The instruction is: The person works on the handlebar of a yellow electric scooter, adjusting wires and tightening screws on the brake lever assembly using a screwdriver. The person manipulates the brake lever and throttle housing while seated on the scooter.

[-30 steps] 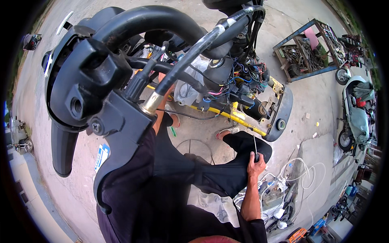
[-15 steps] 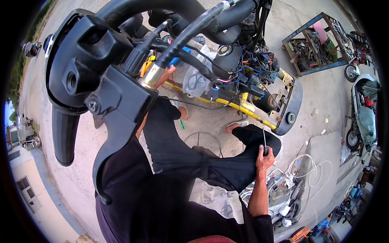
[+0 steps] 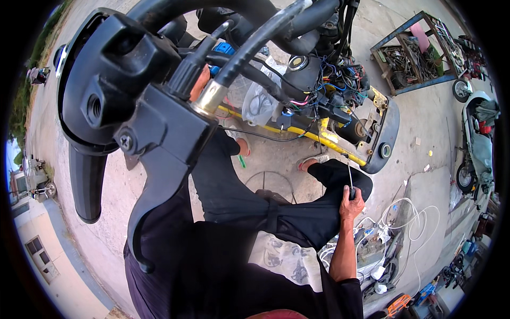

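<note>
A screwdriver (image 3: 350, 177) with a dark handle is gripped in my right hand (image 3: 351, 207), its thin shaft pointing up and away, beside my right knee. My left hand (image 3: 200, 83) shows only as a patch of skin behind the brake lever assembly (image 3: 159, 125); its fingers are hidden. A blue object (image 3: 224, 49) lies just beyond it, partly covered by the cables. In front of me stands a stripped yellow vehicle frame (image 3: 329, 140) with a tangle of exposed coloured wires (image 3: 340, 85). A clear plastic bag (image 3: 259, 107) hangs at its near side.
The black handlebar grip (image 3: 86, 183) and lever fill the near left. A metal-framed bin of scrap parts (image 3: 411, 58) stands far right, with a parked scooter (image 3: 478, 141) beyond. White hose (image 3: 409, 212) and loose parts lie on the ground at right.
My left hand has moved up and away, further behind the lever assembly. The yellow-handled tool near it has gone out of sight. My right hand still holds the screwdriver, nearly unmoved.
</note>
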Motion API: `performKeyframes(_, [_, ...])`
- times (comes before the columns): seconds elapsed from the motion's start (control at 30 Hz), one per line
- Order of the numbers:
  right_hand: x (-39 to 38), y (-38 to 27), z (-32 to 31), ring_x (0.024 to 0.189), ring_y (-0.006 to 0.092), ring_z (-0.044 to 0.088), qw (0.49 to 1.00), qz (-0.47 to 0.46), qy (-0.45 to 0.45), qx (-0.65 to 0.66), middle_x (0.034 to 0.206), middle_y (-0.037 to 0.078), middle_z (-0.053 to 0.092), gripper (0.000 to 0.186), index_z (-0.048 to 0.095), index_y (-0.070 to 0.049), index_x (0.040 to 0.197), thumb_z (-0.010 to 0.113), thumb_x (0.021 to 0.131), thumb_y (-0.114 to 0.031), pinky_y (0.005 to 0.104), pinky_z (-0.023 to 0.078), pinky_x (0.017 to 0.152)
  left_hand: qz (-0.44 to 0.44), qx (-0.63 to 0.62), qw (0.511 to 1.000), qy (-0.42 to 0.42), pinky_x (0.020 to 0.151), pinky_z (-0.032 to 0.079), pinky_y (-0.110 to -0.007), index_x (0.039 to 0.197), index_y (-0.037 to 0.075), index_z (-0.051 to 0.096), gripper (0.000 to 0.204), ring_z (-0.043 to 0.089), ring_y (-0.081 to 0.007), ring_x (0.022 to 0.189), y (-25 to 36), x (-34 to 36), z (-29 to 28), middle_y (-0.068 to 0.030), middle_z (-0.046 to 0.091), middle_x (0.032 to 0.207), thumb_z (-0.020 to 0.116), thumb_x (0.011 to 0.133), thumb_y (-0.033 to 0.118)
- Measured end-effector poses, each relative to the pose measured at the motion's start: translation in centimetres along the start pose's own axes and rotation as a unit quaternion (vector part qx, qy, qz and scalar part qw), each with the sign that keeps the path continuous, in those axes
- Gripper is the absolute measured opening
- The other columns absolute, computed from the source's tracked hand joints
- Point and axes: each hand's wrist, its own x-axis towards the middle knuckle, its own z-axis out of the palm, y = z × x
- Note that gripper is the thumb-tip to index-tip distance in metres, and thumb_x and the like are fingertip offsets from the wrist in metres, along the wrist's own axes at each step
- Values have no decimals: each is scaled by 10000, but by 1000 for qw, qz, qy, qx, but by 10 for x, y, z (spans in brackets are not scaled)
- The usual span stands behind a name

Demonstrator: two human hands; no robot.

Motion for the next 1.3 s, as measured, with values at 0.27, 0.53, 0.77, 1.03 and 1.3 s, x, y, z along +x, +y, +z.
performKeyframes(0.27, [-5, 2, -4, 615, 332, 654, 1000, -10, 19, -5, 717, 152, 686, 314, 733, -70, 947, 814, 924, -373, 436, 520, 620, 241, 18, 968, 68, 1073, 459, -507, 1363, -14, 574, 574, 575, -443, 1242, 151, -147, 8, -249, 609, 1299, 774, 884, 231])
performKeyframes(0.53, [-6, 8, -3, 566, 288, 595, 1000, -19, 14, 0, 671, 127, 644, 308, 732, -67, 951, 815, 928, -362, 427, 489, 584, 74, -72, 995, -10, 967, 494, -544, 1222, 103, 690, 318, 594, -430, 1138, 177, -211, 81, -160, 647, 1229, 650, 907, 106])
performKeyframes(0.77, [-10, 9, -4, 563, 280, 600, 1000, -11, 18, -7, 672, 117, 648, 320, 725, -59, 941, 807, 934, -368, 427, 490, 579, 200, -120, 971, 55, 874, 514, -504, 1209, 62, 677, 346, 591, -401, 1034, 208, -244, 59, -140, 610, 1068, 600, 880, -9])
performKeyframes(1.03, [-7, 1, -6, 559, 283, 595, 1000, -15, 12, -12, 672, 119, 647, 327, 724, -60, 933, 804, 934, -377, 427, 484, 574, 305, -251, 918, -42, 1124, 468, -448, 1498, 60, 501, 754, 462, -445, 1431, 247, -276, 29, -212, 377, 1609, 674, 787, -123])
performKeyframes(1.3, [-9, 1, -6, 561, 242, 562, 1000, -11, 17, -8, 664, 110, 634, 343, 723, -48, 932, 798, 946, -382, 415, 473, 579, 202, -156, 960, -113, 1152, 447, -460, 1514, 68, 494, 770, 480, -444, 1433, 275, -283, -15, -211, 432, 1602, 729, 794, -72])
